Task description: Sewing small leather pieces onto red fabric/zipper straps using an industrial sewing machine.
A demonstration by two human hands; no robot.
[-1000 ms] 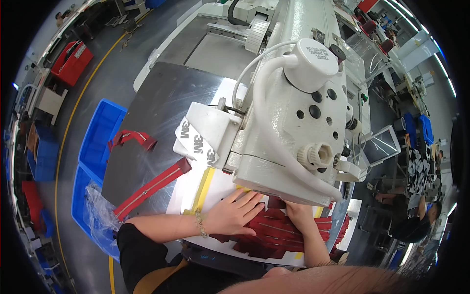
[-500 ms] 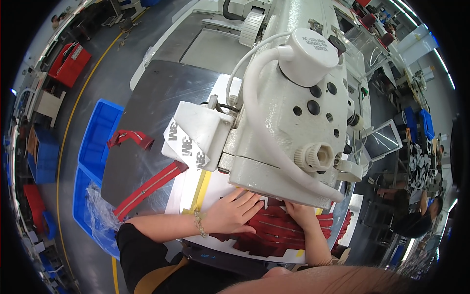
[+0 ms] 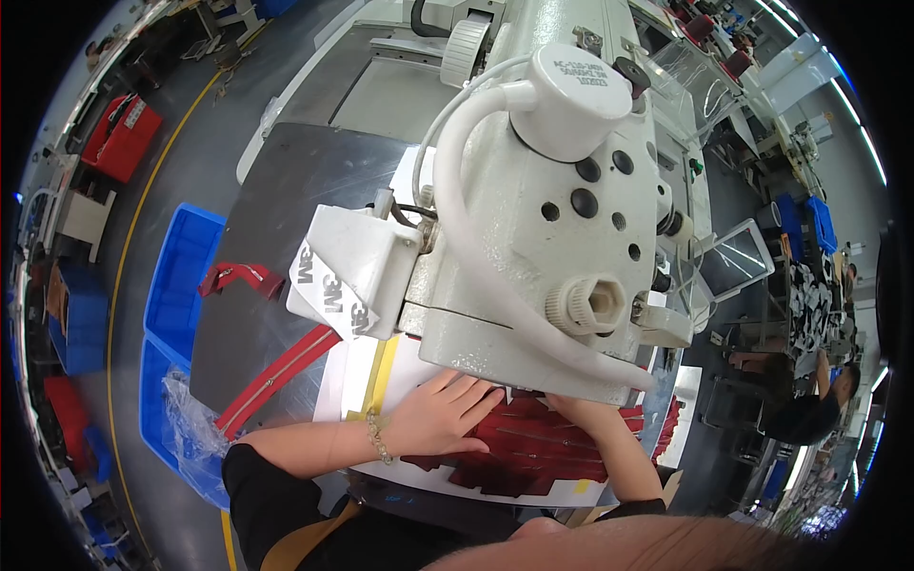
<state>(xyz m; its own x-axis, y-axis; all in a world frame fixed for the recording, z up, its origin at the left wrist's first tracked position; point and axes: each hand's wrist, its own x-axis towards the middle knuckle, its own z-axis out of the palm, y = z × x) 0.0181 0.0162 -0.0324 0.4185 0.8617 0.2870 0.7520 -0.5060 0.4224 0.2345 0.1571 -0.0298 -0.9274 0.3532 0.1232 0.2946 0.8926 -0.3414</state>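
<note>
Below the white sewing machine head (image 3: 519, 285), several dark red zipper pieces (image 3: 524, 447) lie close together on a white sheet. My left hand (image 3: 440, 417) rests flat at their left edge, its fingers stretched out and slightly apart, pointing toward the machine. My right hand (image 3: 581, 411) reaches in over the zippers from the right; its fingers are hidden under the machine head's front edge. A long red zipper strip (image 3: 276, 381) with a silver tooth line runs out to the left over the metal table. Another red zipper piece (image 3: 240, 276) lies curled near the table's left edge.
Blue bins (image 3: 181, 276) stand against the table's left side, with crumpled clear plastic (image 3: 190, 419) in the nearer one. A white box with tape (image 3: 347, 276) juts out left of the machine head. A tablet screen (image 3: 735, 265) stands at right. Another person (image 3: 819, 404) sits farther right.
The whole view has shifted slightly, so the machine appears farther left. My right hand has slid a little further under the machine head. My left hand stays flat in about the same place.
</note>
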